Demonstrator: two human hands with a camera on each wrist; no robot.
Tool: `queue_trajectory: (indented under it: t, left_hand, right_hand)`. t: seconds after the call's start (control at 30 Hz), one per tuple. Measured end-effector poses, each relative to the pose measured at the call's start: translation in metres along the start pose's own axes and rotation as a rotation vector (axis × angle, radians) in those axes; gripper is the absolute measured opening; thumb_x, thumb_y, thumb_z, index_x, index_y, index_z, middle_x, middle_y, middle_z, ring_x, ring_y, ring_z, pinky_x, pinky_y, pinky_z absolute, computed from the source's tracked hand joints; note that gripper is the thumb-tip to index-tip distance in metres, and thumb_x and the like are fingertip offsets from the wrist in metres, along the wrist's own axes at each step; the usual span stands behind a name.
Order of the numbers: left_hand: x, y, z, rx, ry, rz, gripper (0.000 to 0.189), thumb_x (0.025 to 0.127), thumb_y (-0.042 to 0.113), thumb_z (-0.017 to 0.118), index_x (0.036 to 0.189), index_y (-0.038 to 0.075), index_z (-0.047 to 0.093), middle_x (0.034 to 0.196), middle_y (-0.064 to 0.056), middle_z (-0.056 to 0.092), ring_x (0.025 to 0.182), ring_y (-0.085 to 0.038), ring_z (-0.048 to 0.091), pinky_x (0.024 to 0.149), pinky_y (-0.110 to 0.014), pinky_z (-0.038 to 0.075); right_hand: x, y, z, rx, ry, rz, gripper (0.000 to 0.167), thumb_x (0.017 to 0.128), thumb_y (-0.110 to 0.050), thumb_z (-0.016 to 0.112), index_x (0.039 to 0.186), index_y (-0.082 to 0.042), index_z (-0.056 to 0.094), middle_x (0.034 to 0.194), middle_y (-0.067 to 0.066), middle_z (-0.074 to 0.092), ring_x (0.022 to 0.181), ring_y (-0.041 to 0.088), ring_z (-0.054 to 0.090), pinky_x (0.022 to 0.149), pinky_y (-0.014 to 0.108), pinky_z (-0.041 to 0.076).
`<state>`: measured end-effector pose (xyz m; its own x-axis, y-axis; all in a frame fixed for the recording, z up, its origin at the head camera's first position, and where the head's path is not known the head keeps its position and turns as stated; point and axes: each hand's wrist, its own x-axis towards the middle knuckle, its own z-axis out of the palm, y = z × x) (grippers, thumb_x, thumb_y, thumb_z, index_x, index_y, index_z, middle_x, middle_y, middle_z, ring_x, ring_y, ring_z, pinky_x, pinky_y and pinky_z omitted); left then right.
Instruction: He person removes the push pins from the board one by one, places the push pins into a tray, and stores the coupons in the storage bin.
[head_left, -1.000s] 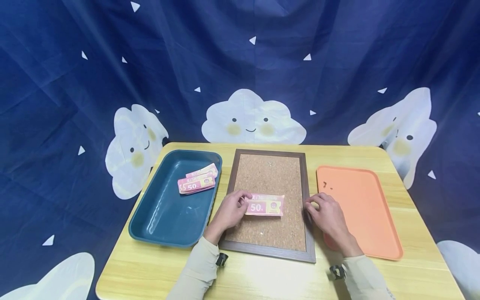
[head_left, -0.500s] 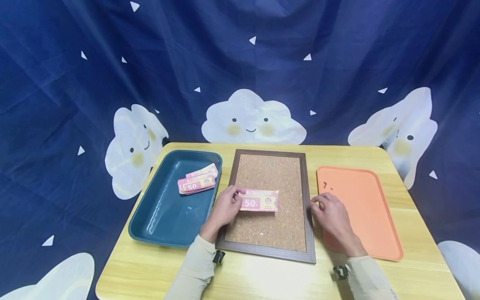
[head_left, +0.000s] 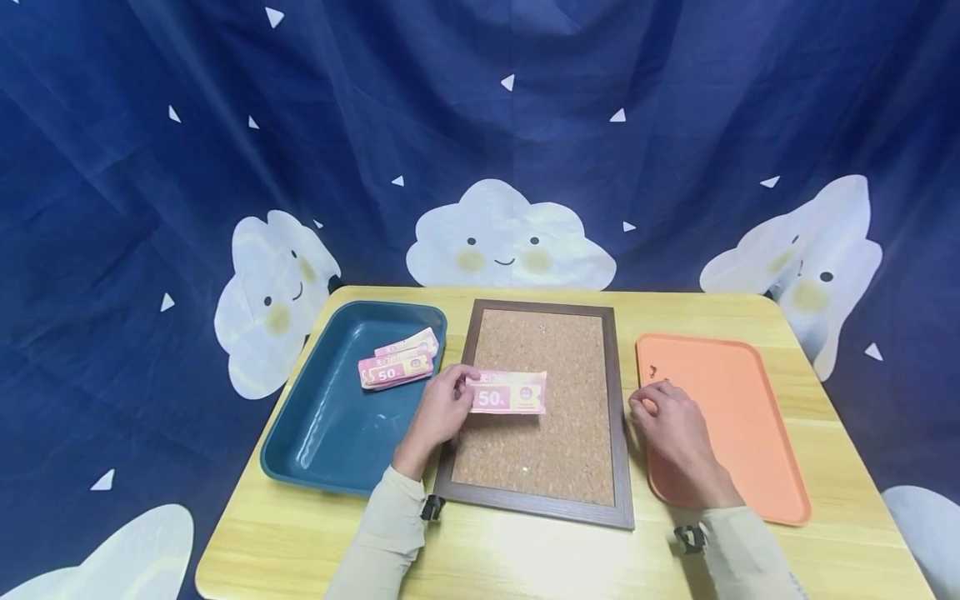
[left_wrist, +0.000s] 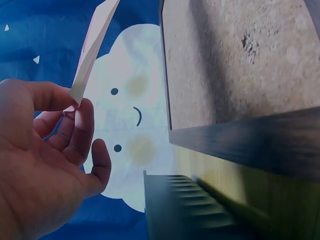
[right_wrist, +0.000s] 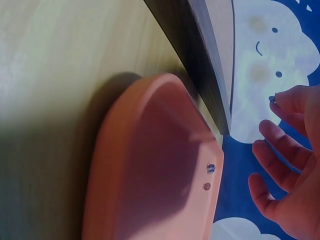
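My left hand (head_left: 444, 411) pinches the left end of a pink-and-yellow paper coupon (head_left: 510, 395) marked 50. In the head view the coupon appears over the left and middle of a framed cork board (head_left: 555, 450). The left wrist view shows the coupon (left_wrist: 95, 50) edge-on between thumb and fingers, raised off the board. My right hand (head_left: 678, 429) is between the board's right frame and the orange tray (head_left: 738, 450). Its thumb and index finger pinch a small metallic pin (right_wrist: 272, 99), seen in the right wrist view; the other fingers are spread.
More coupons (head_left: 397, 367) lie stacked in a dark teal tub (head_left: 337, 458) left of the board. Small pins (right_wrist: 210, 168) rest at the tray's far left corner. Small pale spots (head_left: 525, 469) mark the cork. A blue cloud-print curtain (head_left: 510, 125) hangs behind the table.
My left hand has moved left and slightly toward the far side with the coupon. My right hand has shifted right, away from the board's frame toward the tray.
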<state>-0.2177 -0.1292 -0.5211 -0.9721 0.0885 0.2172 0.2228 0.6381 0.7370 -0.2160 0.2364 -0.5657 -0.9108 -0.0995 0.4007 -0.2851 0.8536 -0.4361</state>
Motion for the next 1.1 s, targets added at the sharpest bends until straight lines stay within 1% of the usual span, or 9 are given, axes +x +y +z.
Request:
queue_trajectory:
  t: [0.13, 0.27, 0.37, 0.53, 0.63, 0.93, 1.1]
  left_hand:
    - [0.002, -0.003, -0.004, 0.005, 0.018, -0.016, 0.018, 0.087, 0.003, 0.057, 0.101, 0.010, 0.066, 0.086, -0.003, 0.060, 0.073, -0.013, 0.050, 0.064, -0.024, 0.040]
    - [0.004, -0.006, -0.010, 0.020, 0.050, -0.027, 0.020, 0.086, 0.003, 0.057, 0.102, 0.010, 0.066, 0.089, -0.003, 0.062, 0.078, -0.014, 0.055, 0.070, -0.027, 0.043]
    - [0.006, -0.009, -0.015, 0.036, 0.076, -0.025, 0.020, 0.085, 0.003, 0.057, 0.101, 0.010, 0.066, 0.086, -0.002, 0.061, 0.078, -0.015, 0.055, 0.070, -0.028, 0.043]
    - [0.008, -0.013, -0.024, 0.021, 0.109, -0.040, 0.019, 0.085, 0.004, 0.058, 0.102, 0.010, 0.066, 0.084, -0.003, 0.058, 0.075, -0.017, 0.052, 0.068, -0.027, 0.040]
    - [0.009, -0.016, -0.030, 0.010, 0.121, -0.054, 0.020, 0.086, 0.004, 0.058, 0.103, 0.010, 0.066, 0.085, -0.004, 0.059, 0.076, -0.017, 0.053, 0.067, -0.027, 0.041]
    - [0.015, -0.025, -0.046, 0.023, 0.184, -0.057, 0.021, 0.086, 0.001, 0.056, 0.104, 0.006, 0.066, 0.087, -0.009, 0.062, 0.078, -0.020, 0.055, 0.065, -0.028, 0.041]
    - [0.017, -0.027, -0.052, 0.023, 0.184, -0.081, 0.021, 0.087, 0.004, 0.056, 0.104, 0.007, 0.066, 0.091, -0.010, 0.064, 0.082, -0.023, 0.057, 0.070, -0.031, 0.043]
  right_hand:
    - [0.002, 0.003, -0.001, -0.008, -0.012, 0.005, 0.007, 0.085, -0.017, 0.066, 0.084, -0.012, 0.071, 0.092, 0.007, 0.069, 0.091, 0.035, 0.064, 0.075, 0.053, 0.047]
    - [0.005, 0.007, -0.002, -0.017, -0.016, 0.009, 0.007, 0.085, -0.016, 0.066, 0.085, -0.012, 0.071, 0.094, 0.007, 0.069, 0.093, 0.036, 0.064, 0.075, 0.054, 0.047]
    - [0.006, 0.010, -0.003, -0.020, -0.016, 0.006, 0.007, 0.084, -0.015, 0.066, 0.086, -0.012, 0.072, 0.095, 0.008, 0.069, 0.093, 0.036, 0.064, 0.076, 0.054, 0.047]
    - [0.008, 0.013, -0.006, -0.020, -0.021, 0.013, 0.009, 0.084, -0.014, 0.063, 0.086, -0.011, 0.072, 0.095, 0.008, 0.068, 0.095, 0.036, 0.063, 0.077, 0.053, 0.047]
    - [0.009, 0.015, -0.009, -0.018, -0.027, 0.027, 0.010, 0.085, -0.015, 0.062, 0.086, -0.011, 0.071, 0.096, 0.008, 0.068, 0.096, 0.036, 0.063, 0.078, 0.053, 0.046]
    - [0.012, 0.021, -0.012, -0.028, -0.055, 0.054, 0.013, 0.085, -0.015, 0.061, 0.089, -0.011, 0.072, 0.100, 0.012, 0.069, 0.098, 0.039, 0.062, 0.080, 0.055, 0.046]
    - [0.013, 0.022, -0.012, -0.034, -0.046, 0.049, 0.011, 0.085, -0.014, 0.063, 0.089, -0.010, 0.072, 0.100, 0.013, 0.069, 0.097, 0.039, 0.063, 0.079, 0.055, 0.046]
